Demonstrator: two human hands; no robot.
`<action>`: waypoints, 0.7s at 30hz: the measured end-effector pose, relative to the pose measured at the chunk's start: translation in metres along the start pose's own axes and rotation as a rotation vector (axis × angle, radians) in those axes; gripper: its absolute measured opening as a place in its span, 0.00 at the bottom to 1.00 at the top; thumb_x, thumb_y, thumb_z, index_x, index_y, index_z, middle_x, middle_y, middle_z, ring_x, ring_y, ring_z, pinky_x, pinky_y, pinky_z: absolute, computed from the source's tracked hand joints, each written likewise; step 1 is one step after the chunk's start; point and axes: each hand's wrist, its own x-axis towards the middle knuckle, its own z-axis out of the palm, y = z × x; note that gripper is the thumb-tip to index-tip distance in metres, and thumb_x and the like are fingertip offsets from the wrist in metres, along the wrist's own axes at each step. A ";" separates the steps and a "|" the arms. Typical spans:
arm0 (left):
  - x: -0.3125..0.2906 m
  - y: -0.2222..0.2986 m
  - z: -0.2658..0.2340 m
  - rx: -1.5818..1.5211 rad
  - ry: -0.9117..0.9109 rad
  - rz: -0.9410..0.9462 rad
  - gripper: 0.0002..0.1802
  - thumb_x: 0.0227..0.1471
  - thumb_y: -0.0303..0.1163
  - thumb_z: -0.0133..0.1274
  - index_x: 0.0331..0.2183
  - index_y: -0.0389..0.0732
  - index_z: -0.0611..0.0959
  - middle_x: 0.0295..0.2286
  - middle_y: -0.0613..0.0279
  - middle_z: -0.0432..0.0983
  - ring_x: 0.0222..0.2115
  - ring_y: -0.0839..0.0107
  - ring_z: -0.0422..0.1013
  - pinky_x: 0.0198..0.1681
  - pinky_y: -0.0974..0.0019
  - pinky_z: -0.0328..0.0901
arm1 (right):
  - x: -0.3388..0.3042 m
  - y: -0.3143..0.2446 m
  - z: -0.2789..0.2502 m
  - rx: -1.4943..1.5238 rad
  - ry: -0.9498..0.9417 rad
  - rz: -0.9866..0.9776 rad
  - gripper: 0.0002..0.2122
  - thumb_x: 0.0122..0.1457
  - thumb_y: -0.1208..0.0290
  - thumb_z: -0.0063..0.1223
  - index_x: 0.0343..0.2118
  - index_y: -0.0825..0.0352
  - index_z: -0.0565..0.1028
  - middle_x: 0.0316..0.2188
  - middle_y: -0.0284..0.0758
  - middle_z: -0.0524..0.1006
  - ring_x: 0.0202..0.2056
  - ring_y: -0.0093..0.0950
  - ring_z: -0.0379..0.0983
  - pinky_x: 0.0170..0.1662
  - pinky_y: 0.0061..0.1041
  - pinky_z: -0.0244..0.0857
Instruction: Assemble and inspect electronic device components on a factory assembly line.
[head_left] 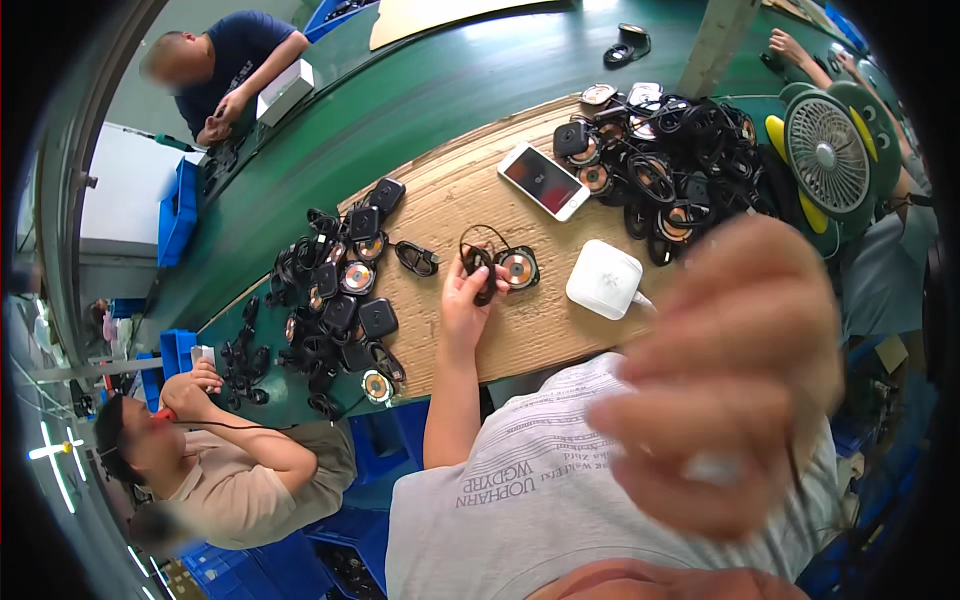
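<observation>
My left hand (468, 300) is closed around a coiled black cable (479, 268), just above the cardboard. Beside its fingers, an uncased round charging pad (518, 268) with a copper coil lies face up, a lead looping toward the bundle. Close to the camera, my right hand (730, 380) looms large and blurred. Its fingers are curled in, and what they hold, if anything, cannot be made out. To the right of the coil pad stands a white square box-like device (604, 280) with a cord. A white smartphone (543, 181) lies face up behind it.
Heaps of cabled charging pads lie left (340, 290) and right (670, 150) on a cardboard sheet (440, 190), over a green work surface (400, 110). A fan (825, 150) stands far right. One co-worker (240, 450) sits left; another (235, 70) works across the line.
</observation>
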 end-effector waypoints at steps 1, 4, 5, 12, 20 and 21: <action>0.006 -0.002 -0.002 -0.093 -0.007 0.012 0.23 0.57 0.24 0.48 0.54 0.38 0.67 0.33 0.49 0.76 0.28 0.67 0.74 0.34 0.73 0.70 | -0.024 -0.021 -0.002 -0.037 0.002 0.004 0.07 0.47 0.65 0.57 0.31 0.53 0.79 0.30 0.26 0.77 0.33 0.20 0.65 0.36 0.21 0.61; 0.021 -0.013 -0.002 -0.033 -0.062 0.011 0.23 0.57 0.23 0.48 0.54 0.38 0.67 0.33 0.49 0.76 0.28 0.67 0.74 0.34 0.73 0.70 | -0.060 0.004 -0.071 -0.088 0.055 0.019 0.07 0.48 0.67 0.56 0.32 0.54 0.79 0.30 0.26 0.77 0.32 0.20 0.66 0.35 0.21 0.61; 0.028 -0.016 -0.004 -0.004 -0.094 0.018 0.23 0.57 0.23 0.47 0.54 0.38 0.67 0.33 0.49 0.76 0.28 0.67 0.73 0.34 0.73 0.70 | -0.030 0.021 -0.053 -0.112 0.075 0.021 0.07 0.48 0.67 0.56 0.32 0.55 0.79 0.30 0.27 0.77 0.32 0.20 0.66 0.35 0.21 0.61; 0.021 -0.018 -0.006 -0.082 -0.068 -0.013 0.23 0.57 0.23 0.47 0.54 0.38 0.67 0.33 0.48 0.76 0.29 0.67 0.73 0.34 0.73 0.70 | -0.079 0.020 -0.067 -0.148 0.157 0.000 0.07 0.50 0.70 0.53 0.34 0.57 0.78 0.31 0.28 0.77 0.31 0.21 0.67 0.34 0.21 0.62; 0.017 -0.015 -0.009 -0.089 -0.082 0.010 0.23 0.57 0.23 0.47 0.55 0.38 0.66 0.34 0.48 0.76 0.29 0.67 0.73 0.34 0.72 0.70 | -0.098 0.038 -0.070 -0.199 0.221 -0.017 0.08 0.52 0.72 0.50 0.36 0.60 0.76 0.32 0.31 0.77 0.29 0.22 0.68 0.32 0.22 0.63; 0.020 -0.015 -0.005 -0.098 -0.101 0.003 0.23 0.57 0.23 0.47 0.55 0.38 0.66 0.34 0.48 0.76 0.29 0.67 0.73 0.35 0.72 0.70 | -0.111 0.039 -0.089 -0.228 0.230 -0.016 0.08 0.52 0.73 0.49 0.36 0.60 0.76 0.32 0.31 0.77 0.29 0.22 0.68 0.32 0.22 0.63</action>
